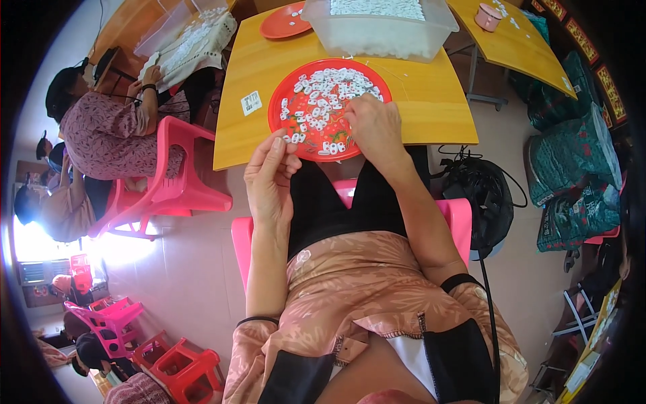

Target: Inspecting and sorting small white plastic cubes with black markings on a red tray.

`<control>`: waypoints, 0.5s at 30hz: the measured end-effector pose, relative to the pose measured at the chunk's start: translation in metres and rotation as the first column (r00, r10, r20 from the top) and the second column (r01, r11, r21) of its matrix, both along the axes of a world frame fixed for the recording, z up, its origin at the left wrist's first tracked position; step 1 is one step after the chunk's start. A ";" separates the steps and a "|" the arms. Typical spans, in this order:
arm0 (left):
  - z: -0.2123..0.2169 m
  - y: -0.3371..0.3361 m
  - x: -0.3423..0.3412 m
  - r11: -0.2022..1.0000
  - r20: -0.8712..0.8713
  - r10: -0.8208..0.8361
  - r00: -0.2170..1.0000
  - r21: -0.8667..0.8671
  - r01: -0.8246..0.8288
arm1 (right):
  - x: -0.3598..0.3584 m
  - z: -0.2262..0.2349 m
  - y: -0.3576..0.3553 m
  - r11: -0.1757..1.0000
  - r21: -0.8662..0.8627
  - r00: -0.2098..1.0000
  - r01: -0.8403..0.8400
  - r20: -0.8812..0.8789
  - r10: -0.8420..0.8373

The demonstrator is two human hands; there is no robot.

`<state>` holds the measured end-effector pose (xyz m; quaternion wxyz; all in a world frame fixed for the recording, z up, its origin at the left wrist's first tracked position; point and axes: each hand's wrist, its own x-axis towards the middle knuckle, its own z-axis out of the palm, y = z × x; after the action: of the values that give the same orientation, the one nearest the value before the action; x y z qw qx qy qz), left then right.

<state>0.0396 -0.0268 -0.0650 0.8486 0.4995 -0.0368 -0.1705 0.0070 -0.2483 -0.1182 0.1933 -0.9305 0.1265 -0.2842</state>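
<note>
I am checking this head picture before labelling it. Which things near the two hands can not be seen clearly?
- Right hand: its fingers curl down over the red plate, so what they pinch is hidden.
- Left hand: whether its fingers hold a piece is too small to tell.
- Small white pieces: their shape is too small to tell.
- Clear plastic bin: cut off by the top edge.

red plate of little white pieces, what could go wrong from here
The red plate hangs slightly over the near edge of the yellow table, so a nudge from the right hand resting on it might tip the white pieces off. The left hand pinches at the rim over the lap, where a dropped piece could fall.
</note>
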 end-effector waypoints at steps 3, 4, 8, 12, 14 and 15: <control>-0.001 0.007 0.005 0.992 -0.004 -0.099 0.995 -0.075 0.099 | -0.003 0.003 -0.010 0.999 0.045 1.000 0.018 -0.012 -0.017; -0.002 0.008 0.005 0.992 -0.004 -0.100 0.995 -0.075 0.099 | -0.004 0.003 -0.012 0.998 0.055 0.999 0.026 -0.034 -0.024; 0.000 0.005 0.005 0.979 -0.115 -0.115 0.987 -0.179 0.094 | -0.001 -0.005 -0.015 0.998 0.067 0.998 0.017 -0.062 -0.013; 0.005 0.004 0.005 0.967 -0.139 -0.143 0.980 -0.233 0.108 | 0.005 -0.018 -0.014 0.999 -0.002 0.992 0.041 -0.118 -0.041; 0.006 0.003 0.006 0.968 -0.140 -0.140 0.980 -0.226 0.106 | 0.007 -0.021 -0.015 0.999 -0.017 0.992 0.048 -0.115 -0.050; 0.007 0.004 0.006 0.970 -0.142 -0.136 0.980 -0.219 0.103 | 0.008 -0.021 -0.017 0.998 -0.006 0.994 0.055 -0.092 -0.055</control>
<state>0.0459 -0.0232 -0.0585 0.8850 0.3888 -0.0183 -0.2553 0.0146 -0.2648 -0.1397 0.1775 -0.9392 0.1601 -0.2465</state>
